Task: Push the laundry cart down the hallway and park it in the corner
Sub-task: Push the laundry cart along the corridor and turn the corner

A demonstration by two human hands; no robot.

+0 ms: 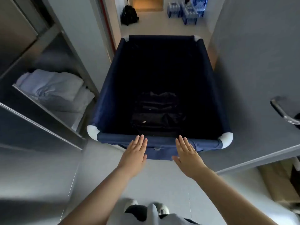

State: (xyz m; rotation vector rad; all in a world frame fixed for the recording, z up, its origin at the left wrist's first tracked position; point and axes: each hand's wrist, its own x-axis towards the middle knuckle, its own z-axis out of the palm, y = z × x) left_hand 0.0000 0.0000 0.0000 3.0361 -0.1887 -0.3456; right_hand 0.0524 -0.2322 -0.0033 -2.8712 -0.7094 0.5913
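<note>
A navy fabric laundry cart (112, 88) with white corner caps stands in front of me in a narrow passage. Dark folded cloth (158, 111) lies at its bottom. My left hand (134, 153) is flat with the fingers straight, its fingertips at the cart's near rail. My right hand (188, 155) is flat too, with its fingertips at the same rail a little to the right. Neither hand is wrapped around the rail. Whether the fingertips touch it is unclear.
A metal shelf unit (48, 111) with folded white linen (53, 91) stands close on the left. A grey door (259, 78) with a metal handle (282, 111) is close on the right. Ahead, a black bag (129, 14) and packs of water bottles (186, 10) sit on the floor.
</note>
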